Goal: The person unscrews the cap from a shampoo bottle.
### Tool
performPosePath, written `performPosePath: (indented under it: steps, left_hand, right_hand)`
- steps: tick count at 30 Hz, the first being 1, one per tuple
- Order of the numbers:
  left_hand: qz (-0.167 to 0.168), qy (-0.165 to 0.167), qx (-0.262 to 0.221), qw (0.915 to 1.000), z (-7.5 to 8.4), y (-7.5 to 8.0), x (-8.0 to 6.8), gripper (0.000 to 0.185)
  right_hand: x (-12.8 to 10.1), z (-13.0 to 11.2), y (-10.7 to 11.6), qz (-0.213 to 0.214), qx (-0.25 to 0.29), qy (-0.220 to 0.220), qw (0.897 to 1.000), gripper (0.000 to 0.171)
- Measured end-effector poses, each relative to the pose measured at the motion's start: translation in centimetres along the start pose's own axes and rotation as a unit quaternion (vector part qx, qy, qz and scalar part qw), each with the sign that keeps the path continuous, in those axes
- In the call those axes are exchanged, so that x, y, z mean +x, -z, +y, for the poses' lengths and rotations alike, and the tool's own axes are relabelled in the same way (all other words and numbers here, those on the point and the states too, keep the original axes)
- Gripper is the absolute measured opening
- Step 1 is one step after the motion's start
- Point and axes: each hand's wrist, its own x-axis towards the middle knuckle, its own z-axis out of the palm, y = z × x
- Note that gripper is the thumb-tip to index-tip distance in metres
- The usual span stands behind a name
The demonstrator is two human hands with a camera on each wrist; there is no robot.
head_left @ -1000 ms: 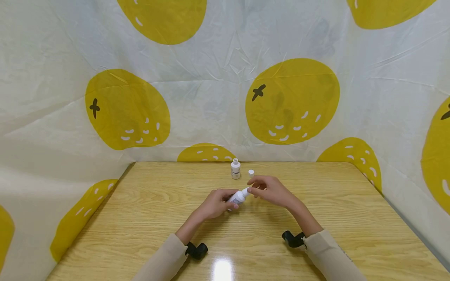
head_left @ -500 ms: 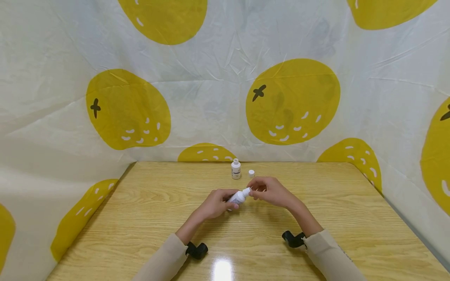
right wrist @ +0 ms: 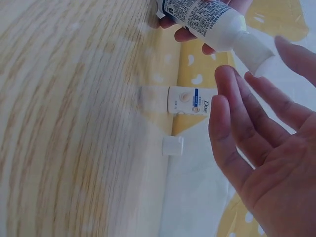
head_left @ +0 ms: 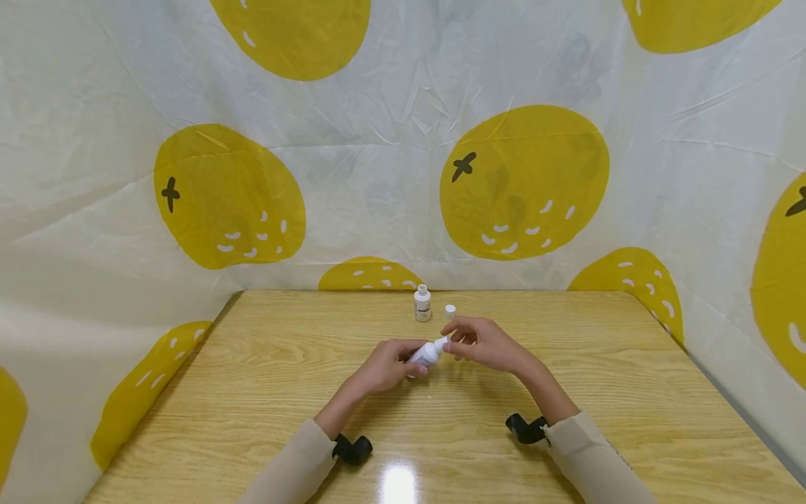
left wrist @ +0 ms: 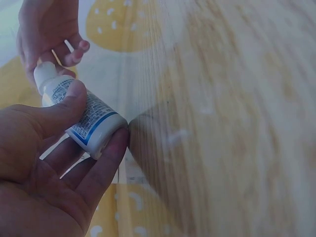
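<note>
My left hand [head_left: 385, 365] grips a small white bottle [head_left: 425, 355], thumb across its printed label and fingers round the lower body. The bottle tilts with its neck up and to the right. On its top is a white cap [right wrist: 253, 51]. My right hand [head_left: 483, 343] has thumb and fingertips at either side of that cap, its other fingers loosely bent. Behind them, another white bottle [head_left: 422, 306] stands upright without a cap; its label reads Dove in the right wrist view. To its right on the table lies a loose white cap [head_left: 450, 310].
The wooden table [head_left: 283, 392] reaches back to a hanging cloth [head_left: 371, 189] printed with yellow fruit. Black wrist mounts [head_left: 353, 450] sit at both sleeve cuffs. Light glares off the table's front.
My right fingers have shifted slightly about the cap, drawing back a little and then closing in again. My left hand and the bottle have stayed in place.
</note>
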Motion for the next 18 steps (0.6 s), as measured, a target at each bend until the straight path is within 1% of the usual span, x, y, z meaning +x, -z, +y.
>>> performPosePath:
  steps: [3, 6, 12, 18]
  left_hand:
    - [-0.001, -0.003, 0.0, 1.0, -0.04, -0.01, 0.02, 0.041]
    - [-0.002, -0.003, -0.004, 1.0, -0.09, -0.03, 0.02, 0.04]
    - [-0.002, 0.0, -0.006, 1.0, -0.12, -0.05, -0.01, 0.041]
    - [0.001, -0.001, -0.008, 1.0, -0.16, -0.05, -0.01, 0.043]
  right_hand:
    - [-0.05, -0.02, 0.02, 0.005, -0.004, -0.018, 1.0, 0.03]
    - [-0.11, -0.03, 0.06, 0.003, -0.007, -0.025, 1.0, 0.029]
    - [-0.1, -0.06, 0.11, 0.001, -0.01, -0.018, 1.0, 0.027]
    - [-0.1, -0.15, 0.08, 0.008, -0.011, 0.007, 1.0, 0.024]
